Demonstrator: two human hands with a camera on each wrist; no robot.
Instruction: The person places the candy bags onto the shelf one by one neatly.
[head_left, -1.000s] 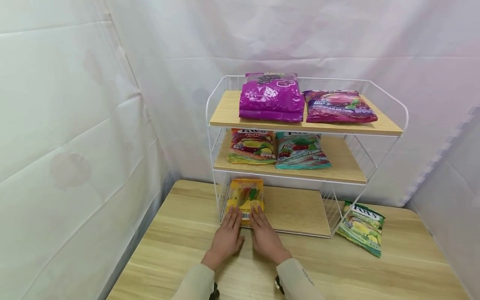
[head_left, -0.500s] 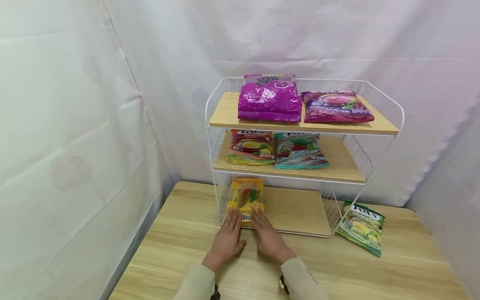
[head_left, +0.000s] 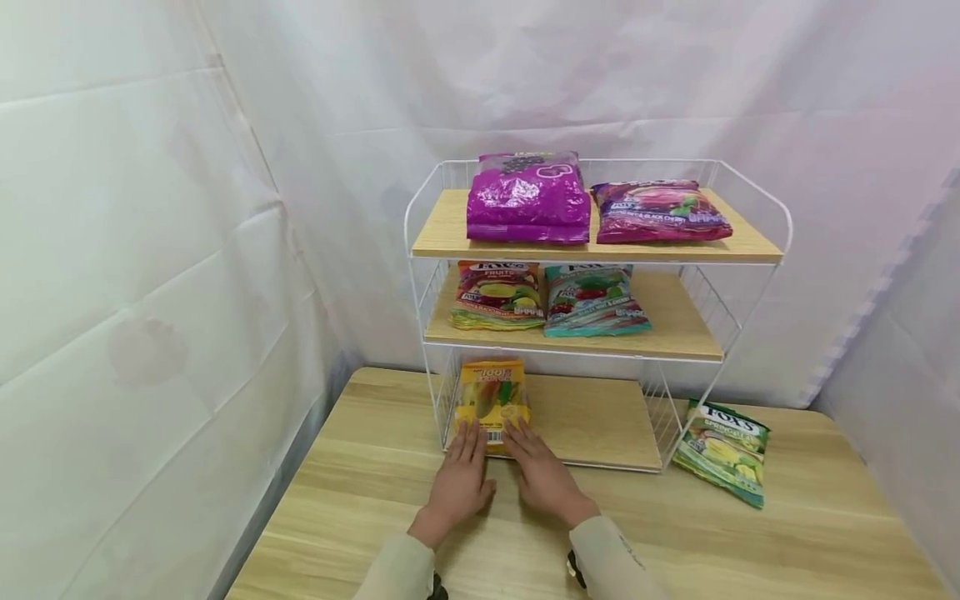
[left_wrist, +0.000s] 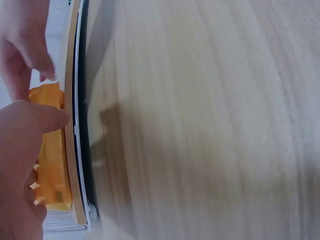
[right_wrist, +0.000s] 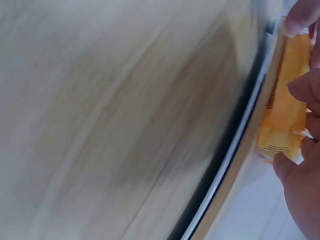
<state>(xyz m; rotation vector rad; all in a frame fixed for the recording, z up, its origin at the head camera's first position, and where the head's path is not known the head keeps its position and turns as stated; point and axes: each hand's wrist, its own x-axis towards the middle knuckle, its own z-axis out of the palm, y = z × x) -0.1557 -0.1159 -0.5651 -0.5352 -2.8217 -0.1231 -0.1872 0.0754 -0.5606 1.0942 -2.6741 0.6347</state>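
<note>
On the left end of the bottom shelf (head_left: 592, 421) lies a yellow-orange bag (head_left: 491, 396) with a mango picture, its front edge near the shelf's front edge. My left hand (head_left: 459, 483) touches the bag's lower left part with straight fingers, and my right hand (head_left: 551, 483) does the same at its lower right. The thumbs point inward, apart from each other. In the left wrist view the orange bag (left_wrist: 52, 165) shows side-on behind the fingers; the right wrist view shows the orange bag (right_wrist: 286, 110) between both hands.
A white wire rack (head_left: 423, 367) frames three wooden shelves. Two purple bags, a glossy one (head_left: 528, 200) and a Fox's one (head_left: 660, 212), lie on top. A red-orange bag (head_left: 498, 296) and a teal bag (head_left: 594, 300) fill the middle left. A green bag (head_left: 723, 454) leans right of the rack.
My right wrist and forearm have shifted slightly to the right. The fingertips stay on the bag's lower part, and the head view has shifted a little.
</note>
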